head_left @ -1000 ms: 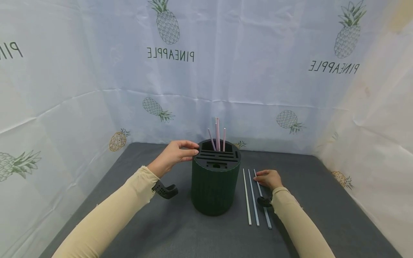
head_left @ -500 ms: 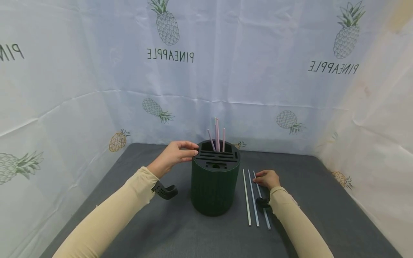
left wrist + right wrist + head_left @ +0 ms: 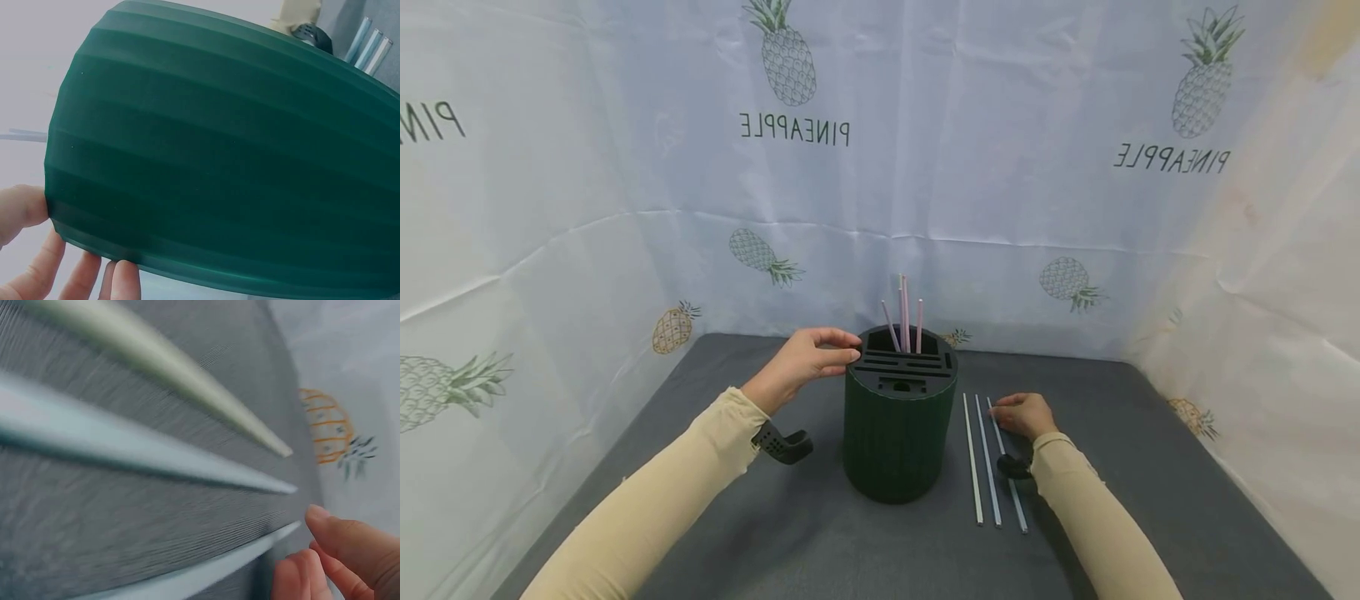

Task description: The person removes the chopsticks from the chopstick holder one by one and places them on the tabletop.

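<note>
A dark green round knife block (image 3: 895, 442) with a black slotted top stands upright on the table. My left hand (image 3: 805, 362) touches its upper left side; in the left wrist view the fingertips (image 3: 128, 272) lie along its wall near the rim. Three pastel chopsticks lie side by side to its right: a pale yellow one (image 3: 973, 462), a light blue one (image 3: 988, 462) and another light blue one (image 3: 1017, 504). My right hand (image 3: 1026, 414) is at the far end of the rightmost chopstick, its thumb (image 3: 337, 534) and fingers apart in the right wrist view.
Several pink chopsticks (image 3: 906, 312) stand in the block's rear compartment. A dark grey cloth covers the table (image 3: 760, 533). A white pineapple-print curtain (image 3: 925, 183) hangs behind and along both sides.
The rightmost chopstick has shifted slightly left, with my right hand staying at its far end. My left hand keeps its place on the knife block.
</note>
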Tool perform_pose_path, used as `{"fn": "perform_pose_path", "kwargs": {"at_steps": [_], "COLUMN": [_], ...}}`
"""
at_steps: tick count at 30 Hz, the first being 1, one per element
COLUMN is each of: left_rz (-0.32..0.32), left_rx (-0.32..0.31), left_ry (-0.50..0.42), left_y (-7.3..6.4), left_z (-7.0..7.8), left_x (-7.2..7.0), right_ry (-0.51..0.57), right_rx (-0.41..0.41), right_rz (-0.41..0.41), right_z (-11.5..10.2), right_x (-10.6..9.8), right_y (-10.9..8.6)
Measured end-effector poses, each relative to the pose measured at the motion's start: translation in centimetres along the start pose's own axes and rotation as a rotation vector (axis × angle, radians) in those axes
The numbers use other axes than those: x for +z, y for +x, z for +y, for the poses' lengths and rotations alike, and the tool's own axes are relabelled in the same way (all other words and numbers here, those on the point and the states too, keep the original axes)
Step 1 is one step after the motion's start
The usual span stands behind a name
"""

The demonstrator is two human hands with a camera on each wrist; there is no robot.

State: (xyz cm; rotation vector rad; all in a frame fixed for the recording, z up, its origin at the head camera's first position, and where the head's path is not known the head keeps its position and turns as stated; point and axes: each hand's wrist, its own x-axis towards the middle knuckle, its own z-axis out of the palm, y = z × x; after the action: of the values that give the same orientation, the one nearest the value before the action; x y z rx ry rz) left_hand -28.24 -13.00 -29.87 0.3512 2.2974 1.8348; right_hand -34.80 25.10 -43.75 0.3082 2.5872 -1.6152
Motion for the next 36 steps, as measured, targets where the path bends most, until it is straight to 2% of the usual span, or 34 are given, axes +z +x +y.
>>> {"fn": "perform_pose_path", "kwargs": {"at_steps": [4, 9, 12, 17, 20, 26, 29, 36], "left_rz": [-0.003, 0.000, -0.001, -0.004, -0.006, -0.013, -0.015, -0.018], "left_rx": [0.003, 0.004, 0.006, 0.004, 0.008, 0.030, 0.036, 0.036], "left_ry": [0.000, 0.000, -0.001, -0.004, -0.003, -0.006, -0.004, -0.002], "left_y": [0.0, 0.0, -0.1, -0.1, -0.1, -0.1, -0.2, -0.2], "left_z": [0.0, 0.0, 0.0, 0.0, 0.1, 0.0, 0.0, 0.0], "left_x": [0.0, -0.1, -0.1, -0.1, -0.1, -0.1, -0.1, -0.1], "right_ry": [0.063, 0.193, 0.280, 0.361, 0.367, 0.268, 0.233, 0.179], "right_rx": [-0.054, -0.149, -0.240, -0.405, -0.499, -0.657, -0.681, -0.666], "right_rz": [-0.049, -0.147, -0.198, -0.241, -0.248, -0.259, -0.272, -0.279], "right_z": [-2.2, -6.6, -9.2, -12.7, -14.2, -16.0, -16.4, -16.9], "right_x": [-1.0, -2.5, -3.1, -3.0, -2.3, 0.0, 1.0, 2.3], "right_y": [-0.9, -2.4, -3.5, -5.5, -6.5, -7.8, -8.1, -8.2]}}
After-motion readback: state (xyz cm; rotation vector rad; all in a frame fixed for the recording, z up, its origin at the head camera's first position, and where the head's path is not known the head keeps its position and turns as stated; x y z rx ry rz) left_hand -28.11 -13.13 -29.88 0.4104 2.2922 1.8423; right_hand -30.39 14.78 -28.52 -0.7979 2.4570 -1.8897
